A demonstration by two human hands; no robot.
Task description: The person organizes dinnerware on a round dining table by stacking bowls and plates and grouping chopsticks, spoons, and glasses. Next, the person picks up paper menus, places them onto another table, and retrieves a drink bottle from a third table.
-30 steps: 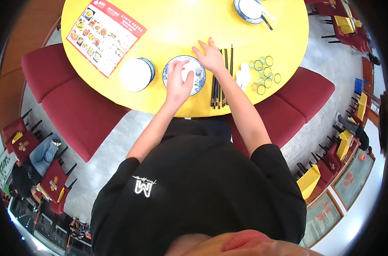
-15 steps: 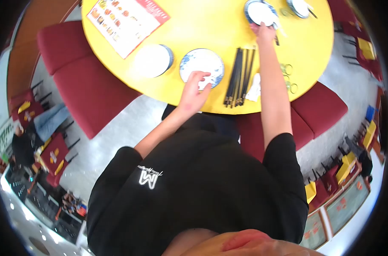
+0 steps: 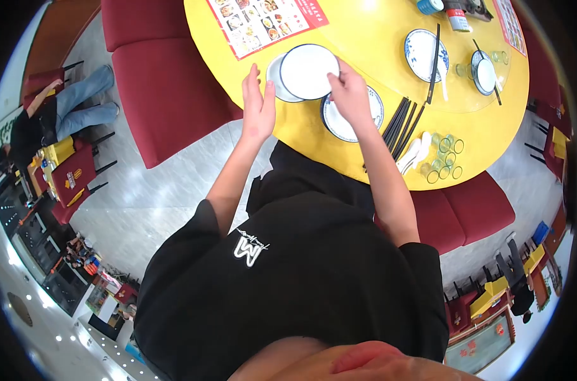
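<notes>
My right hand point(image 3: 351, 92) is closed on the right rim of a white bowl point(image 3: 309, 71) with a dark blue edge. That bowl overlaps a second white bowl point(image 3: 274, 79), which lies partly hidden beneath it; whether the two touch is unclear. My left hand point(image 3: 258, 111) is beside the lower bowl's left side, fingers extended and thumb apart. Below my right wrist a blue-patterned plate point(image 3: 339, 127) rests on the yellow table point(image 3: 301, 136). Black chopsticks point(image 3: 399, 127) lie to its right, next to white spoons point(image 3: 415, 152).
Several small green-tinted glasses point(image 3: 450, 159) stand by the table's near right edge. Farther off are a patterned plate point(image 3: 422, 51) with chopsticks and a spoon, and another bowl point(image 3: 485, 75). A picture menu point(image 3: 257, 32) lies at the back left. Red seats point(image 3: 168, 95) flank the table.
My right hand has come from the far right side of the table to the left and now holds a bowl over the other one. My left hand has moved off the near plate to the left.
</notes>
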